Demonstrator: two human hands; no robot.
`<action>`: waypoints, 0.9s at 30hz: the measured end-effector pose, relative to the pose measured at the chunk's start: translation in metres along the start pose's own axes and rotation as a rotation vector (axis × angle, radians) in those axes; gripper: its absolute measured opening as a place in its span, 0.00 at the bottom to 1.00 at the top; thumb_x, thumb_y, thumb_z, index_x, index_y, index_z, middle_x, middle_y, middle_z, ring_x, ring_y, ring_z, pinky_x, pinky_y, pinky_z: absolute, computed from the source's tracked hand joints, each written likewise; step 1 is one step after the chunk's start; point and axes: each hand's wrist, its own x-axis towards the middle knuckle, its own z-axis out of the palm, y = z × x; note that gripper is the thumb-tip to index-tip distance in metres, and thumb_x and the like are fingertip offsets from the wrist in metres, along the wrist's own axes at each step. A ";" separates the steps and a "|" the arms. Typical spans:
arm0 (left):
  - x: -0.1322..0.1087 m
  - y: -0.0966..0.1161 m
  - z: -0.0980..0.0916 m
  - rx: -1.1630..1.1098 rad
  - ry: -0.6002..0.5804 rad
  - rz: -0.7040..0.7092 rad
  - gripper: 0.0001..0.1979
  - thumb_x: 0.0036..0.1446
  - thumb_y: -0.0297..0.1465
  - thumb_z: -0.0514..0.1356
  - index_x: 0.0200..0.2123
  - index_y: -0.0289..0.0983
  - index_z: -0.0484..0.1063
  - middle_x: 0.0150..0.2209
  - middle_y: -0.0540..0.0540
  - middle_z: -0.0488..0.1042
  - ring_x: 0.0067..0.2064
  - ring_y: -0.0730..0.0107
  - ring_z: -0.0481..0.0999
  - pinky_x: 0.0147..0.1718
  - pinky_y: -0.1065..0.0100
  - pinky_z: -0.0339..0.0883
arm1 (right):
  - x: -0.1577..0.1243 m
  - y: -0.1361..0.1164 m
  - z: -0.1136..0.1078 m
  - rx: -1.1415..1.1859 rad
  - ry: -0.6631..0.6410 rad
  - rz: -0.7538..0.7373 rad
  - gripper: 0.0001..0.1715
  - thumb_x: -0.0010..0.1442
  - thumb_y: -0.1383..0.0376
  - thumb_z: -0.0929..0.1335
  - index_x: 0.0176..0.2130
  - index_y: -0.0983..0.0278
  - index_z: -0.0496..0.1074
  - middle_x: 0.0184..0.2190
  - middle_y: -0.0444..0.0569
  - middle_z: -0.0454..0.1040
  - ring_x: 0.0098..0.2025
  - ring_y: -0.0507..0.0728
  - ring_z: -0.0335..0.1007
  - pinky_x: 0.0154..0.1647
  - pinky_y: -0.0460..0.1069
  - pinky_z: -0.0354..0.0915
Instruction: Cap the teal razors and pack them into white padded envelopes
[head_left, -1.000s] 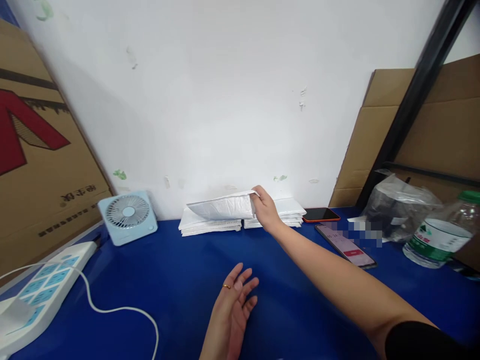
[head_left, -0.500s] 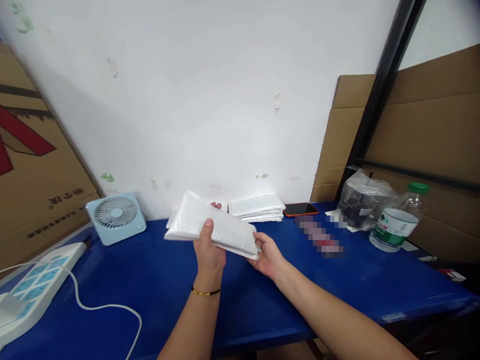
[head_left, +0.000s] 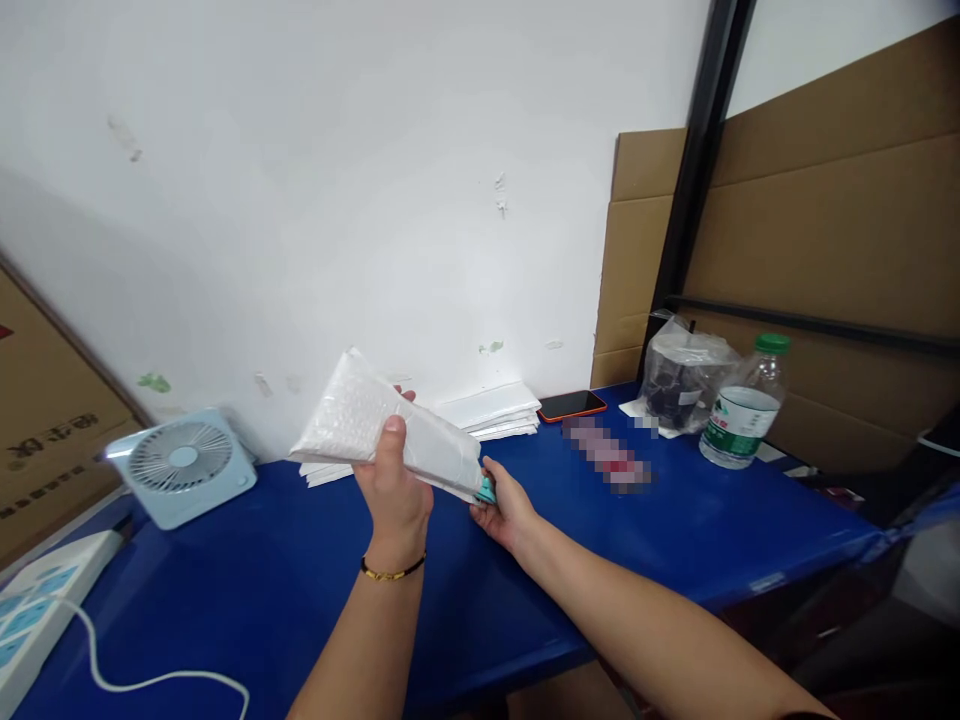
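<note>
My left hand (head_left: 394, 480) is wrapped round a white bubble mailer (head_left: 352, 410), thumb on top, holding it tilted above the blue table (head_left: 300, 600). At the mailer's right end a small teal object (head_left: 486, 489) pokes out; its kind is hard to tell. My right hand (head_left: 506, 505) pinches this teal object, fingers close against the mailer's edge. Behind the held mailer lies a stack of flat white mailers (head_left: 495, 410), and more white mailers (head_left: 322, 474) show partly under it to the left.
A light blue fan (head_left: 187, 465) stands at left, near a power strip (head_left: 56, 610) with a white cable (head_left: 150, 682). Along the right are a phone (head_left: 574, 405), a bagged dark cup (head_left: 679, 380) and a water bottle (head_left: 742, 410). Cardboard (head_left: 817, 220) leans behind.
The teal object now shows at the mailer's right end, between my right fingers, where only a trace showed before. The camera view has shifted to the right.
</note>
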 end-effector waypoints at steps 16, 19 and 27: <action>0.018 0.007 -0.031 0.043 0.171 0.038 0.16 0.53 0.36 0.52 0.45 0.39 0.64 0.46 0.47 0.67 0.49 0.66 0.69 0.52 0.61 0.61 | 0.028 -0.056 -0.038 -0.641 0.243 -0.599 0.19 0.49 0.52 0.65 0.20 0.63 0.61 0.10 0.37 0.54 0.12 0.48 0.50 0.12 0.43 0.44; 0.024 0.007 -0.043 0.037 0.176 0.061 0.17 0.53 0.36 0.52 0.47 0.40 0.63 0.47 0.48 0.66 0.49 0.67 0.68 0.52 0.62 0.61 | 0.032 -0.072 -0.054 -0.834 0.334 -0.719 0.20 0.50 0.52 0.63 0.18 0.63 0.62 0.10 0.38 0.54 0.15 0.49 0.51 0.15 0.44 0.47; 0.030 0.015 -0.053 0.201 0.112 0.132 0.17 0.54 0.39 0.50 0.46 0.39 0.63 0.47 0.47 0.67 0.48 0.65 0.69 0.50 0.62 0.64 | 0.027 -0.071 -0.062 -1.357 0.401 -0.943 0.22 0.56 0.55 0.60 0.16 0.63 0.65 0.15 0.45 0.65 0.23 0.53 0.61 0.26 0.46 0.52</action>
